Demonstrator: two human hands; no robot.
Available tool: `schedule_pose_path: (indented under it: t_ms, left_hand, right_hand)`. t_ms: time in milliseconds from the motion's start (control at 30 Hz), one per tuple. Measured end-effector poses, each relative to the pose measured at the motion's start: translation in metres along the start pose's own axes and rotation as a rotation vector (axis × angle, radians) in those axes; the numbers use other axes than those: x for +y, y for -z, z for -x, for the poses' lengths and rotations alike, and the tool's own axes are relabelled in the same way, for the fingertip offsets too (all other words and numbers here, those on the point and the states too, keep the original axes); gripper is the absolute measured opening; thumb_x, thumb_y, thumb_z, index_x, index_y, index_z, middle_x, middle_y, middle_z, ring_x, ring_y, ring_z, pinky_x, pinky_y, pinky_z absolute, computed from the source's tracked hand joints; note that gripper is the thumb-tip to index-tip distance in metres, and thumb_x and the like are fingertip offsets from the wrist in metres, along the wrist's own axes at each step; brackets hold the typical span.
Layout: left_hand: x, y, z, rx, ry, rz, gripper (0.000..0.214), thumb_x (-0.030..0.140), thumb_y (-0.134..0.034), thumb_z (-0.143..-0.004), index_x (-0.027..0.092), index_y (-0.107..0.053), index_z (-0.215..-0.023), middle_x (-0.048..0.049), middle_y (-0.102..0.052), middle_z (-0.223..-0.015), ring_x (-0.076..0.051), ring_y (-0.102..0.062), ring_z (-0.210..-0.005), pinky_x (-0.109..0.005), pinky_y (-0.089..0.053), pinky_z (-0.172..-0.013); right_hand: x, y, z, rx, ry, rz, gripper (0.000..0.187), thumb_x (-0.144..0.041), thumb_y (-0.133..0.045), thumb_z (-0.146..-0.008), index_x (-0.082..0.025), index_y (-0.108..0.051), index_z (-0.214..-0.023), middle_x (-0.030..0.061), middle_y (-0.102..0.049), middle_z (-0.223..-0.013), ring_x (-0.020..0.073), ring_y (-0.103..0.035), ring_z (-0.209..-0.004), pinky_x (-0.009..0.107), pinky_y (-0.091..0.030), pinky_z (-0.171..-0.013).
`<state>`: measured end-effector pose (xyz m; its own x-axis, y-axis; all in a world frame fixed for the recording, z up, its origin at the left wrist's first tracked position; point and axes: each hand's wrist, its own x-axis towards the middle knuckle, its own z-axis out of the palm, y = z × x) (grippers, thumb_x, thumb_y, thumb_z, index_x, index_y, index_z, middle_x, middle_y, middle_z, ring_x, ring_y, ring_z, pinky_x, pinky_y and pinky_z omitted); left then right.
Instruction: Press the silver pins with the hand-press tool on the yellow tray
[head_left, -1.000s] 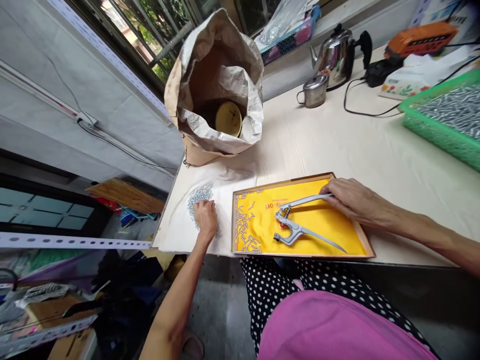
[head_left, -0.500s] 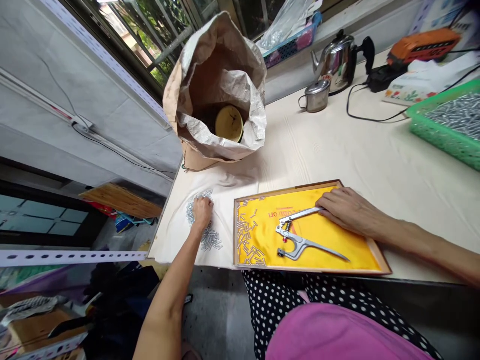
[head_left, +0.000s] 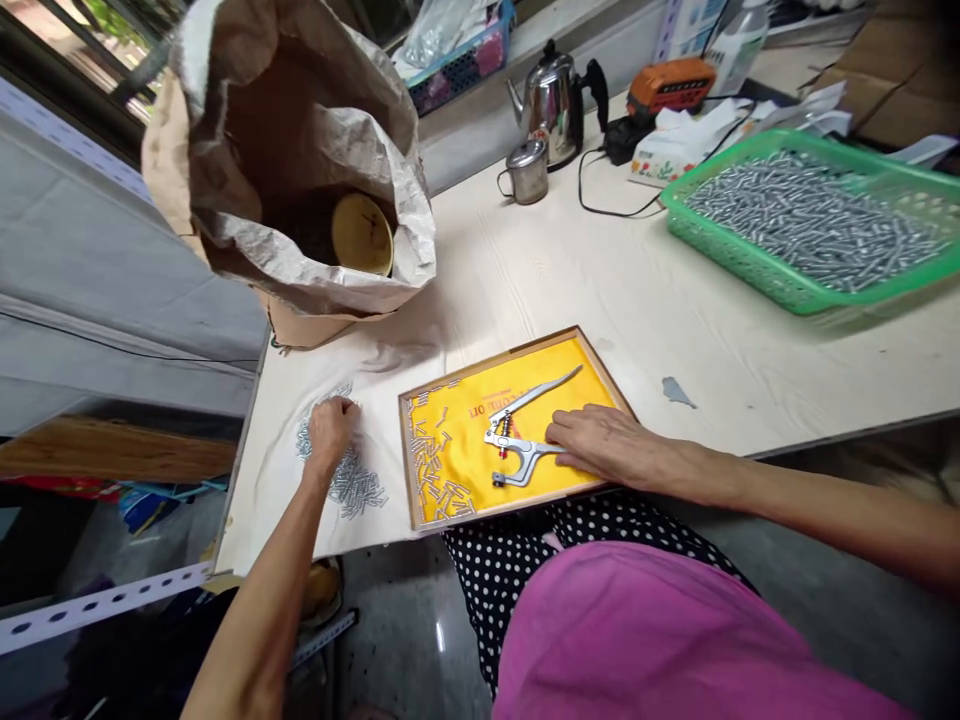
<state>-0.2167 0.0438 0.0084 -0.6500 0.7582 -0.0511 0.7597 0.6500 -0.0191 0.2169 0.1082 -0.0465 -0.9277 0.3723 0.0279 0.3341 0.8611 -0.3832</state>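
My left hand (head_left: 328,432) rests with curled fingers on a heap of small metal pins (head_left: 352,485) lying on the pale table near its left edge. What the fingers pinch is too small to name. A wooden tray (head_left: 517,350) lined in yellow sits before me, with more pins (head_left: 435,470) along its left side. Silver hand pliers (head_left: 517,430) lie in the tray. My right hand (head_left: 600,445) lies flat over the pliers' lower handle, fingers stretched out.
A big brown paper sack (head_left: 300,170) with a yellow cup (head_left: 364,235) inside stands at the back left. A green basket (head_left: 750,255) full of metal pins is at the right. A kettle (head_left: 551,95), a steel mug (head_left: 527,170) and a black cord (head_left: 615,205) sit at the back.
The view has swung to the right, bringing the green basket in. My right hand slid from the pliers' upper handle to the lower one. My left hand stays on the pin heap.
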Motion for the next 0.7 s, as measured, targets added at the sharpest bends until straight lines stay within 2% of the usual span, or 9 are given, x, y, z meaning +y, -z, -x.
schedule_pose_path:
  t_ms: [33, 100, 167, 233, 300, 400, 533, 700]
  left_hand:
    - [0.009, 0.004, 0.012, 0.011, -0.008, 0.123, 0.021, 0.026, -0.06, -0.083, 0.013, -0.075, -0.089, -0.0113, -0.076, -0.087, -0.024, -0.067, -0.084, -0.031, -0.049, -0.073]
    - [0.033, 0.009, 0.047, -0.031, -0.029, 0.513, 0.023, 0.034, -0.066, -0.078, 0.014, -0.074, -0.085, -0.0067, -0.074, -0.081, -0.019, -0.065, -0.073, -0.027, -0.049, -0.066]
    - [0.062, 0.01, 0.089, -0.186, -0.076, 0.809, 0.027, 0.04, -0.072, -0.071, 0.016, -0.074, -0.083, -0.004, -0.073, -0.078, -0.015, -0.061, -0.065, -0.024, -0.047, -0.06]
    - [0.09, 0.005, 0.129, -0.35, -0.067, 0.94, 0.029, 0.042, -0.077, -0.065, 0.016, -0.074, -0.078, -0.0034, -0.072, -0.075, -0.014, -0.058, -0.061, -0.023, -0.046, -0.055]
    - [0.112, -0.003, 0.157, -0.473, -0.003, 1.012, 0.032, 0.041, -0.081, -0.061, 0.015, -0.075, -0.078, -0.0035, -0.071, -0.073, -0.013, -0.058, -0.06, -0.022, -0.045, -0.053]
    - [0.127, -0.014, 0.172, -0.58, 0.072, 1.036, 0.038, 0.042, -0.084, -0.059, 0.013, -0.076, -0.082, -0.0023, -0.069, -0.067, -0.01, -0.053, -0.054, -0.021, -0.042, -0.05]
    - [0.13, -0.02, 0.172, -0.561, 0.072, 1.065, 0.044, 0.05, -0.087, -0.056, 0.013, -0.072, -0.075, -0.0004, -0.065, -0.062, -0.009, -0.051, -0.051, -0.021, -0.042, -0.05]
    - [0.132, -0.021, 0.182, -0.607, 0.127, 1.102, 0.05, 0.056, -0.088, -0.056, 0.014, -0.068, -0.075, 0.0022, -0.06, -0.057, -0.008, -0.049, -0.048, -0.02, -0.039, -0.047]
  right_hand:
    - [0.0, -0.001, 0.0, -0.02, -0.025, 0.005, 0.004, -0.021, -0.056, -0.098, -0.02, -0.059, -0.095, 0.0046, -0.063, -0.089, 0.0175, -0.054, -0.071, 0.031, -0.03, -0.064]
    - [0.0, -0.001, -0.002, -0.023, -0.028, 0.021, 0.013, -0.012, -0.049, -0.098, -0.019, -0.058, -0.093, 0.0048, -0.063, -0.088, 0.0168, -0.052, -0.07, 0.032, -0.029, -0.063]
    - [0.001, 0.001, -0.006, 0.023, 0.021, 0.029, 0.018, -0.006, -0.044, -0.097, -0.019, -0.057, -0.094, 0.0057, -0.063, -0.091, 0.0176, -0.053, -0.075, 0.033, -0.03, -0.065]
    - [0.003, 0.002, -0.009, 0.069, 0.068, 0.043, 0.019, -0.006, -0.043, -0.099, -0.019, -0.056, -0.097, 0.0063, -0.064, -0.094, 0.0186, -0.053, -0.081, 0.034, -0.031, -0.067]
    - [0.004, 0.002, -0.013, 0.076, 0.081, 0.074, 0.018, -0.007, -0.042, -0.1, -0.019, -0.056, -0.098, 0.0063, -0.064, -0.095, 0.0185, -0.053, -0.081, 0.034, -0.03, -0.067]
    - [0.004, 0.004, -0.017, 0.038, 0.062, 0.128, 0.018, -0.007, -0.043, -0.1, -0.019, -0.056, -0.097, 0.0059, -0.065, -0.094, 0.0179, -0.052, -0.078, 0.035, -0.028, -0.065]
    - [0.002, 0.006, -0.018, 0.02, 0.048, 0.159, 0.018, -0.008, -0.043, -0.101, -0.018, -0.057, -0.097, 0.0062, -0.065, -0.095, 0.0186, -0.054, -0.08, 0.035, -0.028, -0.066]
    - [0.0, 0.001, -0.012, 0.06, 0.062, 0.171, 0.019, -0.007, -0.042, -0.1, -0.018, -0.056, -0.102, 0.0071, -0.064, -0.098, 0.0195, -0.053, -0.083, 0.035, -0.027, -0.067]
